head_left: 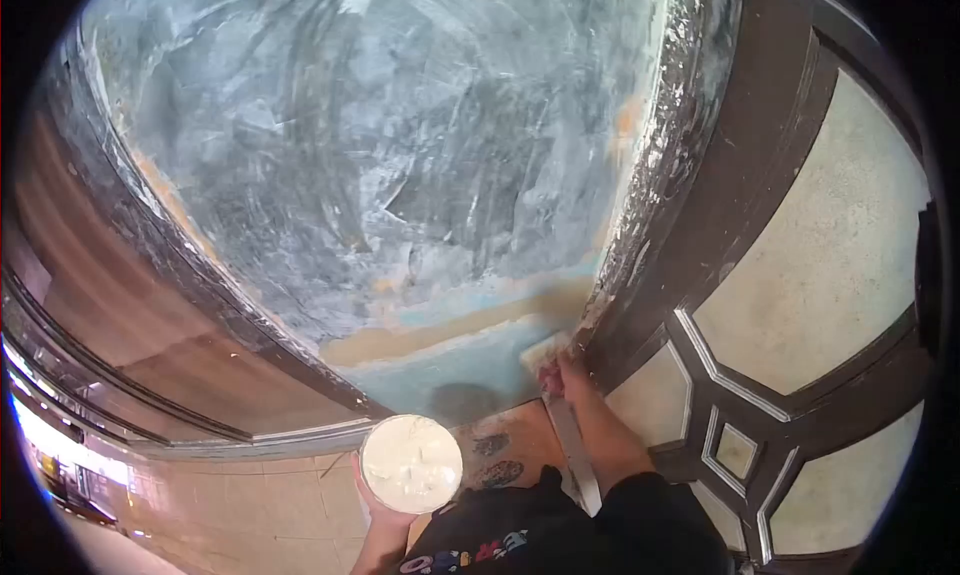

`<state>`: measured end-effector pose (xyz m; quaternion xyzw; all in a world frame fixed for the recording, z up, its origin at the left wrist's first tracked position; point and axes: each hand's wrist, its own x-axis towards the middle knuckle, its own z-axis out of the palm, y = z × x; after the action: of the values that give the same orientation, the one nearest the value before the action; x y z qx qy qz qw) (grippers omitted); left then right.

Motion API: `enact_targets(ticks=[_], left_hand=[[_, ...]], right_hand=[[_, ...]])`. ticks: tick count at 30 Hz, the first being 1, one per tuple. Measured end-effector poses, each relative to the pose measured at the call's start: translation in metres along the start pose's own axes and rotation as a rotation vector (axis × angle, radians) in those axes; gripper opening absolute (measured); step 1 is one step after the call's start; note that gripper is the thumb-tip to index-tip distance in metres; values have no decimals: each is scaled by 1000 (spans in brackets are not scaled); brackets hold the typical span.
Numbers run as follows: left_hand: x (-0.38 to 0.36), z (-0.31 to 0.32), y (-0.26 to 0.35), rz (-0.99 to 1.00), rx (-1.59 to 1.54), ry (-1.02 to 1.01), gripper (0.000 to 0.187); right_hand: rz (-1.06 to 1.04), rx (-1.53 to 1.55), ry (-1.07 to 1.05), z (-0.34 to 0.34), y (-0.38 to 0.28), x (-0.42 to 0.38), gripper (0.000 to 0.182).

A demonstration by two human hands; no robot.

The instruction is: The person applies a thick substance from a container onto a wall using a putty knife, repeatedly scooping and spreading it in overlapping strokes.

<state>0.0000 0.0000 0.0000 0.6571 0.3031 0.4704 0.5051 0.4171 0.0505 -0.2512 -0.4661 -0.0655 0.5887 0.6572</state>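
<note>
My left hand is wrapped round the side of a round tub filled with a cream-white paste. At the lower right corner of the wall panel, my right hand grips a tool, and a pale scraper blade shows just beyond the fingers against the wall. Below that hand a long flat light strip extends down toward my body; whether the hand holds it too, I cannot tell. The panel is smeared grey and white, with a tan band and pale blue area near its bottom.
Dark frame edges border the panel on both sides. To the right stands a dark door-like surface with cream panels and silver trim. At the left are brown glossy panels. A tiled floor lies at the lower left.
</note>
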Motion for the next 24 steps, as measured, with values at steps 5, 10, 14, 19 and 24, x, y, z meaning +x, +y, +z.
enact_targets(ticks=[5,10,14,19,24], left_hand=[[-8,-30,-27,182,38,89,75],[21,-61,-25,-504,-1256,72,76],[43,-72,-31,-516,-1446,53,76],[64,-71,-21,-492,-1359,-85,77],[67,-64,1,-227,-1047,-149,81]], right_hand=[[-52,-231,65,53,42,-72,10],[-362,-575,-168,119,-15,-103,14],[-443,-656,-36,204,-90,-162,13],[-747,-982,-132,294,-148,-223,17],[-842,-2116,-350,399,-157,-267,31]])
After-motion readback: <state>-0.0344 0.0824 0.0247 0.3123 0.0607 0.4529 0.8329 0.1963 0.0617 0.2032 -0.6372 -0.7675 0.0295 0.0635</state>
